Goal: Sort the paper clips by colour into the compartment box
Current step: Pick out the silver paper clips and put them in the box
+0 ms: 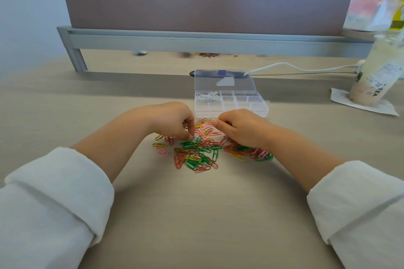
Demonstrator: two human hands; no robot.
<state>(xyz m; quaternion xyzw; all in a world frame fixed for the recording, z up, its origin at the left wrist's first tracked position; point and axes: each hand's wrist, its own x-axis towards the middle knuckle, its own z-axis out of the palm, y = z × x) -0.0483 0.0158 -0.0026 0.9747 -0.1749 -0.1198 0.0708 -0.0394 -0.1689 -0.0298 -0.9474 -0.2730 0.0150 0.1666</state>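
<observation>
A loose pile of green, red, pink and yellow paper clips (196,153) lies on the desk in front of me. My left hand (175,120) reaches down at the pile's upper left, and its fingertips pinch a clip there. My right hand (240,126) rests on the pile's right side with its fingers curled and the thumb against the forefinger; I see nothing inside it. Just beyond the hands stands the clear compartment box (251,113) with its lid (225,82) folded back. White clips (207,96) fill its far-left compartment. One white clip (267,101) lies outside the box's right edge.
A tea bottle (376,72) stands on a paper napkin (341,99) at the right. A white cable (284,64) runs behind the box. A grey-framed partition (196,39) closes off the back of the desk. More clips lie under its rail.
</observation>
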